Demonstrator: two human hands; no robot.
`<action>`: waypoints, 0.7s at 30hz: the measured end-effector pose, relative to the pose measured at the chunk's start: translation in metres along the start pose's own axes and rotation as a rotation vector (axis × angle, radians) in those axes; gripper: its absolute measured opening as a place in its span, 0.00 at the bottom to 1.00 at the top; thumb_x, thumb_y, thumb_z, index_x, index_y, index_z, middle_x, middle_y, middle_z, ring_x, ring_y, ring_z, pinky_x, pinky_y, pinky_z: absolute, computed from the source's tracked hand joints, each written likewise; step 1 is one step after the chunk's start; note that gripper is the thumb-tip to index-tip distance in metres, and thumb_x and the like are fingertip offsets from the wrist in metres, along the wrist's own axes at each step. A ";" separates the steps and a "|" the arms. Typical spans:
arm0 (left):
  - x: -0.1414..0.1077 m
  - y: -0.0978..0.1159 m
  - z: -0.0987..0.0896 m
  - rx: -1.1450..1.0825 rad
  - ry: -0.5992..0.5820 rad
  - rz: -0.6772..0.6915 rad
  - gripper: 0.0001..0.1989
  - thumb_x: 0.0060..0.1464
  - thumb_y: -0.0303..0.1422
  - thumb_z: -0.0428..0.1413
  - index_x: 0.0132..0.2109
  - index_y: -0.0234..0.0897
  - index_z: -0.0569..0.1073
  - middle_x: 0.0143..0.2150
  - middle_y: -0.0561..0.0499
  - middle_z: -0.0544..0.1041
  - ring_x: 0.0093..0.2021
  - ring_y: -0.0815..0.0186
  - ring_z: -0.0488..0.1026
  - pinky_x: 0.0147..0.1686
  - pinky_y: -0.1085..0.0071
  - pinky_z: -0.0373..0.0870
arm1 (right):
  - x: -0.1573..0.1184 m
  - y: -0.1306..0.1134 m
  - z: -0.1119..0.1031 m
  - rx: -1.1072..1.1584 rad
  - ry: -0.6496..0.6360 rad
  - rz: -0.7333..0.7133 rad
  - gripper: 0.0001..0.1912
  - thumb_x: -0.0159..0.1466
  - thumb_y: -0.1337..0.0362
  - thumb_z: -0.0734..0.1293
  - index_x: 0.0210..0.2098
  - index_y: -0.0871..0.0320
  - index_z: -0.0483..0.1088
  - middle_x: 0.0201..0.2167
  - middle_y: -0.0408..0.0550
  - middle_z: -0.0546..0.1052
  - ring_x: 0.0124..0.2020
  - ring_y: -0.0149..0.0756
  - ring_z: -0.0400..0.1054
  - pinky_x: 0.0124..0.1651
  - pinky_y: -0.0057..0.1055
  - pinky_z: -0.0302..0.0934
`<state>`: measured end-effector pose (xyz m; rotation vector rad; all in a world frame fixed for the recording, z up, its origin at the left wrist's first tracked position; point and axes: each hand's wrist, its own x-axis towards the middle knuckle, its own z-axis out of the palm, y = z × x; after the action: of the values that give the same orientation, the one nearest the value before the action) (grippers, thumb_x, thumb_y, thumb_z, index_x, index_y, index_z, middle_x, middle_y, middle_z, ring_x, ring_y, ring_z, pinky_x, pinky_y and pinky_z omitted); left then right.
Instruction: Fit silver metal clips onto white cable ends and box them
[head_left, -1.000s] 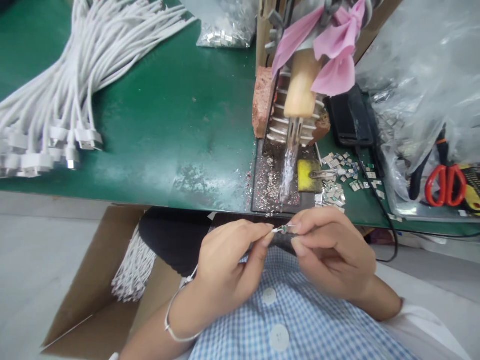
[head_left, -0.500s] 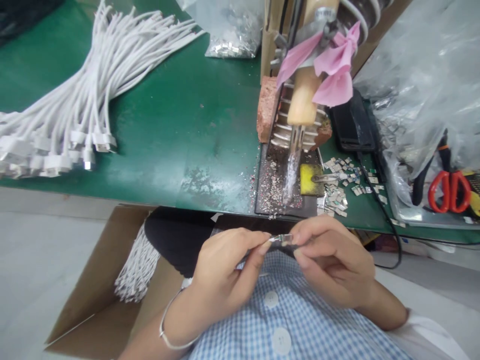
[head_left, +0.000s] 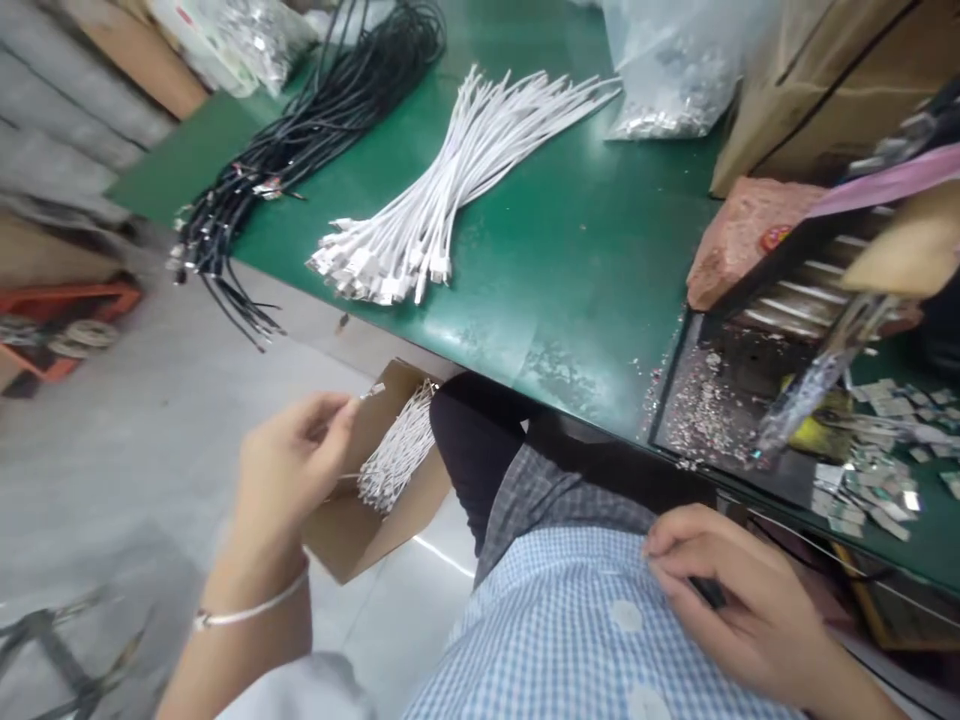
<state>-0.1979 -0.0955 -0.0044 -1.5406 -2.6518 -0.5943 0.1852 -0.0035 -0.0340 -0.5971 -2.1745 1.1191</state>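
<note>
My left hand [head_left: 296, 465] is out at the left, beside a cardboard box [head_left: 337, 540] holding a bundle of white cables [head_left: 401, 445]. Its thumb and index finger pinch a small metal-tipped connector [head_left: 373, 391]; a white cable seems to run behind the hand toward the box. Over the blue checked apron, my right hand [head_left: 739, 590] has its thumb and fingertips pressed together near the table edge; anything between them is too small to make out.
On the green table [head_left: 570, 260] lie white cables [head_left: 450, 190] and black cables [head_left: 300, 140]. A bag of metal parts [head_left: 675, 80], a brick [head_left: 750, 235], a soldering iron [head_left: 814, 390] over a dark tray and scattered small connectors [head_left: 862, 490] are at the right.
The view has swung left. My hands have come apart; the left one has moved over beside the box with the small connector, while the right stays near the apron.
</note>
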 end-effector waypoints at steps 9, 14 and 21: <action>0.013 -0.056 0.064 0.150 -0.206 -0.146 0.11 0.56 0.39 0.57 0.36 0.34 0.74 0.38 0.46 0.79 0.36 0.61 0.75 0.38 0.62 0.72 | -0.001 0.001 0.001 -0.037 -0.021 0.006 0.07 0.60 0.74 0.63 0.33 0.56 0.67 0.30 0.47 0.75 0.30 0.34 0.74 0.30 0.25 0.72; 0.014 -0.035 0.053 0.089 -0.109 -0.068 0.10 0.57 0.37 0.54 0.38 0.35 0.75 0.43 0.41 0.79 0.44 0.55 0.76 0.43 0.61 0.72 | 0.004 -0.001 0.007 -0.032 -0.031 0.002 0.06 0.61 0.73 0.63 0.30 0.57 0.67 0.27 0.47 0.74 0.27 0.32 0.73 0.28 0.23 0.71; 0.051 0.032 0.006 0.018 0.224 0.150 0.12 0.60 0.37 0.47 0.31 0.38 0.70 0.34 0.45 0.77 0.37 0.59 0.74 0.44 0.61 0.70 | 0.014 -0.002 0.021 0.038 -0.063 -0.033 0.08 0.61 0.74 0.61 0.31 0.54 0.66 0.23 0.43 0.71 0.21 0.33 0.71 0.22 0.23 0.69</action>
<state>-0.1968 -0.0368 0.0107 -1.5484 -2.3493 -0.6863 0.1598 -0.0072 -0.0378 -0.5144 -2.2030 1.1738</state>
